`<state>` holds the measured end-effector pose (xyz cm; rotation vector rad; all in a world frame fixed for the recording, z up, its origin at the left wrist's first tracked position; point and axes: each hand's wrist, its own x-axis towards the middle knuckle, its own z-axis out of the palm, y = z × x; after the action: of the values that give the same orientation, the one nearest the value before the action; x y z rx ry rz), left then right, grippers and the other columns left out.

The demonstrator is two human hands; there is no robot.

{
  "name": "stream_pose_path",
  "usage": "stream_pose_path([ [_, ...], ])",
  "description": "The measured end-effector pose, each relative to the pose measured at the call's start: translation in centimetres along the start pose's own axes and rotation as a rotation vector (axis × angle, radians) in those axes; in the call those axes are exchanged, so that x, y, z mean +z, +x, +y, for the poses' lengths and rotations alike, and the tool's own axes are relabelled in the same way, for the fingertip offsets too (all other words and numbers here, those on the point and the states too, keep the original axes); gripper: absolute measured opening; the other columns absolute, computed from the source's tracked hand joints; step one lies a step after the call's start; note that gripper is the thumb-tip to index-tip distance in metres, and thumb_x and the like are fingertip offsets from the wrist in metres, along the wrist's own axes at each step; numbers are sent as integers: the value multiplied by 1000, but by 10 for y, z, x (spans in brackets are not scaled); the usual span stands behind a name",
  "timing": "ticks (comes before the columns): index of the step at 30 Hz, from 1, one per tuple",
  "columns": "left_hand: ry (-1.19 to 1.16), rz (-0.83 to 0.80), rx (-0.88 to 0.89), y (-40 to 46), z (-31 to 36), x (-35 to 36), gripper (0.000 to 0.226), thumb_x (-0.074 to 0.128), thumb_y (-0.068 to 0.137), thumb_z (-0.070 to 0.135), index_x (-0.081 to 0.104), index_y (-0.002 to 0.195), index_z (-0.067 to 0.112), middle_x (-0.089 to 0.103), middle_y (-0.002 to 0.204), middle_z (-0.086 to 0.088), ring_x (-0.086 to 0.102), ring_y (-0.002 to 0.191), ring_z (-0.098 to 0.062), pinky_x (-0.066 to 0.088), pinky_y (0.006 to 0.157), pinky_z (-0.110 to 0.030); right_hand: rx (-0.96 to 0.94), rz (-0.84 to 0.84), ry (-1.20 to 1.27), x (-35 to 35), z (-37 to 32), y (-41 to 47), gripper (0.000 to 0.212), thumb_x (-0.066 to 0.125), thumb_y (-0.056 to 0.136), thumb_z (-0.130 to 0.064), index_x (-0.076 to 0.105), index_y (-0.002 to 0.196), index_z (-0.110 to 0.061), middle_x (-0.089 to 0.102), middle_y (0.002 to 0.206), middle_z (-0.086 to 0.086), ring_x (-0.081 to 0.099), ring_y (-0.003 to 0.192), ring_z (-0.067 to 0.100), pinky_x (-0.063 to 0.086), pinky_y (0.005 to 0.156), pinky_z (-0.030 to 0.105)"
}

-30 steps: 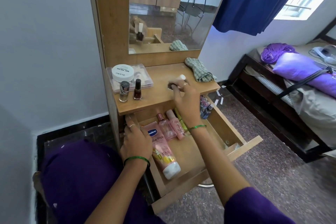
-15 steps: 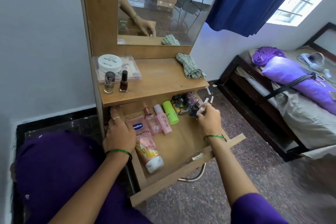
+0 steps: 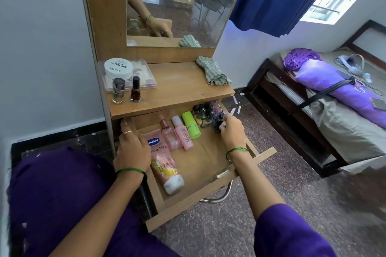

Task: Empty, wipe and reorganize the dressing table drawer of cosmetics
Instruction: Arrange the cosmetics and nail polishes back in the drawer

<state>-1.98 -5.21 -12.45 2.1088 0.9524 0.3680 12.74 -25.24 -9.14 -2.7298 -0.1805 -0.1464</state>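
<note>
The open drawer [image 3: 208,165] is lying under both hands. The left hand [image 3: 130,148] is resting on its left wall, fingers relaxed, probably steadying it. The right hand [image 3: 230,131] is pinching a small dark nail polish bottle [image 3: 219,124] from the cluster [image 3: 205,110] just beyond its fingertips, likely for emptying.

2 bottles [image 3: 118,90] on tabletop

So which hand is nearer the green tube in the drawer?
Right. The right hand is just right of the green tube, among the nail polish bottles; the left hand rests at the drawer's left edge.
</note>
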Motion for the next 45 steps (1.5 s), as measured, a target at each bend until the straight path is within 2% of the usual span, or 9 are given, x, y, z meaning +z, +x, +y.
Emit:
stream_pose_path([
  [7,-9,3,8,-1,-1,0,54,37,98,28,12,146,20,51,126,-18,57,106,-37,47,77,-47,2,34,-117,-8,-5,-7,32,41,90,2,49,120,-6,58,110,16,57,102,36,39,72,33],
  [14,8,4,-4,-2,4,0,54,37,97,28,13,145,20,53,124,-15,58,104,-34,48,77,-46,60,84,-1,-8,-4,-8,30,42,90,-7,50,119,-13,61,109,15,59,97,35,36,69,32],
  [19,68,-36,-32,-1,8,-4,57,34,96,25,13,148,14,48,132,-16,52,115,-37,43,87,-46,149,236,158,-19,-12,-9,23,52,84,-17,53,107,-20,65,102,11,60,98,36,45,83,43],
  [22,68,-61,-35,-2,9,-8,58,33,96,26,9,148,16,45,135,-13,52,115,-34,43,85,-45,-21,301,281,-20,-34,-8,16,54,85,-15,58,101,-14,65,86,8,61,82,31,46,74,36],
  [26,78,-67,-24,-4,7,-11,58,32,98,28,7,148,16,46,134,-11,54,112,-30,46,83,-44,-312,152,436,-19,-88,-10,21,57,85,-9,60,106,-13,63,87,7,57,70,17,48,69,30],
  [33,74,-79,-29,-4,9,-14,60,32,97,30,5,149,17,45,135,-10,54,114,-29,48,86,-45,-683,-162,439,-11,-180,-19,55,65,86,-21,41,136,-24,49,125,-4,48,99,3,38,81,5],
  [39,93,-105,-35,-2,8,-13,60,33,97,30,4,149,17,41,139,-9,51,118,-29,44,87,-46,-647,-100,415,2,-208,-18,23,63,86,-11,60,109,-9,64,102,8,55,76,15,49,80,31],
  [43,92,-85,-17,-2,6,-11,61,35,97,29,5,148,16,42,138,-12,51,117,-31,44,85,-45,-563,-56,491,-12,-192,-28,9,64,82,-4,62,91,-4,66,84,13,60,73,23,47,73,30],
  [45,78,-64,-5,-1,3,-11,58,36,97,28,9,147,15,46,133,-14,54,112,-32,44,81,-43,-529,-27,523,-23,-170,-35,7,63,83,-3,62,90,-4,67,80,8,60,73,14,46,69,22],
])
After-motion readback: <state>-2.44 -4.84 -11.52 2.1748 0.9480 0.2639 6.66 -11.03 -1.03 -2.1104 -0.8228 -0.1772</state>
